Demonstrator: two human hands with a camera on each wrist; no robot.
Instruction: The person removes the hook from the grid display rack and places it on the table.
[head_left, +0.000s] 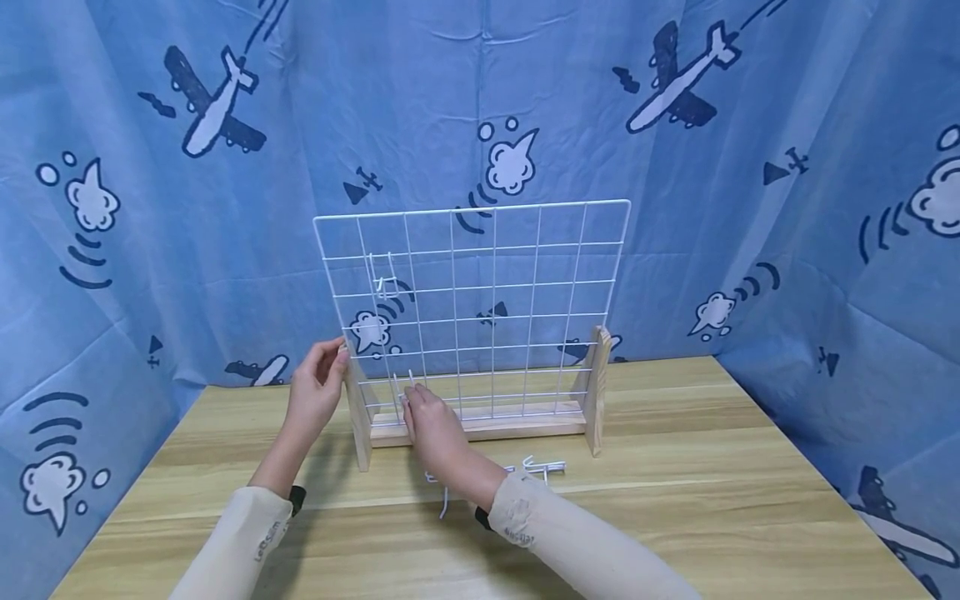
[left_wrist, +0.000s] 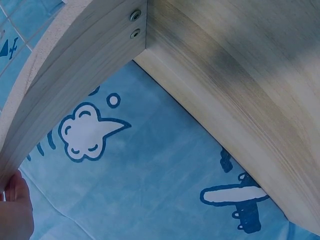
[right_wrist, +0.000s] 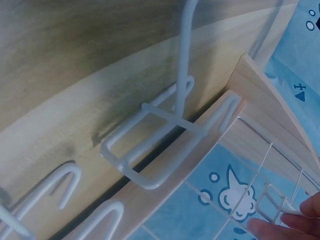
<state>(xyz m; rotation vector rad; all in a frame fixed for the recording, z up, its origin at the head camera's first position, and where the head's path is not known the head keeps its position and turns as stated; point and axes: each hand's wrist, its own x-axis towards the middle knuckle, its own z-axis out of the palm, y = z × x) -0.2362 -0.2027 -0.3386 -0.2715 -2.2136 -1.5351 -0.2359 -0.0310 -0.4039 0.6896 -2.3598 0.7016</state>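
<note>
A white wire grid panel (head_left: 472,209) stands upright in a wooden stand (head_left: 597,392). My left hand (head_left: 318,383) pinches the top of the stand's left side piece; the left wrist view has these fingers (left_wrist: 20,192) at the edge of the wood. Low on the grid's left side, my right hand (head_left: 437,429) pinches a white wire hook (head_left: 411,377), its two prongs rising past the fingers against the grid. The right wrist view shows its fingertips (right_wrist: 265,227) by the hook's small loop. Another wire hook (head_left: 386,286) hangs at the grid's upper left.
Several loose white wire hooks (head_left: 546,467) lie on the wooden table (head_left: 675,500) in front of the stand, partly behind my right forearm; they look large in the right wrist view. A blue curtain (head_left: 420,125) printed with planes and clouds surrounds the table.
</note>
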